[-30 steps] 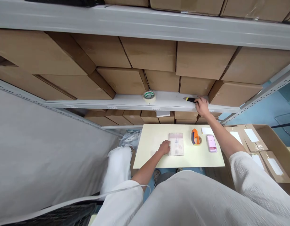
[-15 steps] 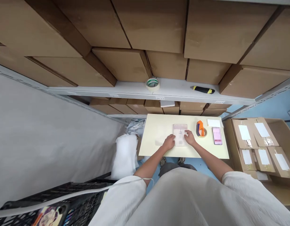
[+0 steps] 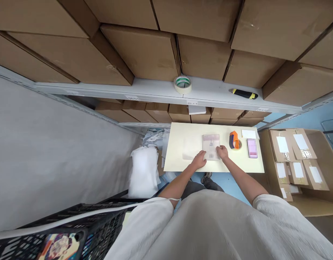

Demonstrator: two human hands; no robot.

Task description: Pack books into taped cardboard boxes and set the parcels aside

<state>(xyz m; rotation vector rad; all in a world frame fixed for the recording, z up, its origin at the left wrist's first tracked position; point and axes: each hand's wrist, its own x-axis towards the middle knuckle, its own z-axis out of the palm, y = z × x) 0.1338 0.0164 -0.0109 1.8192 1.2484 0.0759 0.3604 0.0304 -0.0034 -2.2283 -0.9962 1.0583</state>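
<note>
A flat, pale pinkish packet (image 3: 211, 143) with faint print lies on the cream table, and what is inside it I cannot make out. My left hand (image 3: 199, 159) is closed on its lower left edge, thumb on top. At the right edge, my right hand (image 3: 222, 152) grips it with bent fingers. Some fingertips of both hands are hidden. A clear plastic sheet or bag (image 3: 190, 150) spreads out left of the packet. To the right of my right hand stands an orange and dark blue tape dispenser (image 3: 233, 140).
The cream table (image 3: 174, 165) also bears a phone (image 3: 252, 148) and a white slip (image 3: 248, 134). Above it, a shelf holds cartons, a tape roll (image 3: 183, 85) and a utility knife (image 3: 243, 94). White packing sheets (image 3: 144, 171) are at left; a large carton (image 3: 315, 207) holds labelled boxes at right.
My view has shifted, so the shelf appears nearer. My right hand has moved from the packet's upper right part to lower on its right edge. My left hand stays at the lower left.
</note>
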